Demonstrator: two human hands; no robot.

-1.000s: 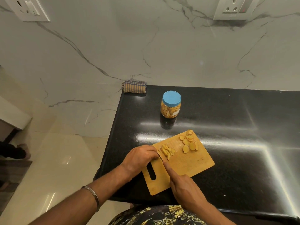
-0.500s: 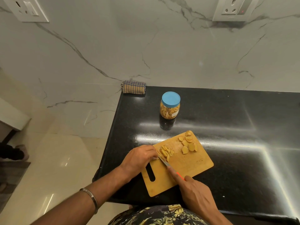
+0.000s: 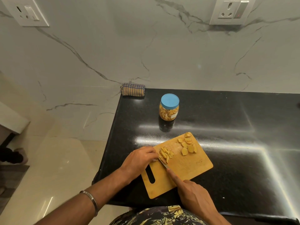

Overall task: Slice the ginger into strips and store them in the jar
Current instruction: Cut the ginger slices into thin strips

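Nearest the camera, a dark shirt with a yellow leaf print [image 3: 162,215] fills the bottom edge. From there the right hand [image 3: 194,194] reaches forward, its fingers curled round the handle of a knife [image 3: 164,163], the index finger stretched along the spine; a trace of orange handle shows beside that finger. The blade points away and to the left, its tip at the pile of ginger strips [image 3: 165,154]. The left arm comes in from the lower left with a metal bangle [image 3: 90,200] at the wrist. The left hand [image 3: 138,161] lies knuckles up on the left part of the wooden cutting board [image 3: 186,169], fingers bent down at the strips; whether they pinch a piece cannot be told, as the fingertips are hidden. The two hands are apart, with the blade between them. The board lies askew on the black countertop [image 3: 235,143], its slotted handle toward the person. Uncut ginger slices [image 3: 187,146] lie in a cluster at the board's far corner, separate from the strips. Beyond the board, well apart from it, stands the jar [image 3: 169,108], upright, blue lid on, with yellowish pieces inside. Farther back a folded checked cloth [image 3: 133,89] sits at the counter's far left corner against the marble wall [image 3: 146,46], which carries two white sockets, the left socket [image 3: 27,13] and the right socket [image 3: 232,11]
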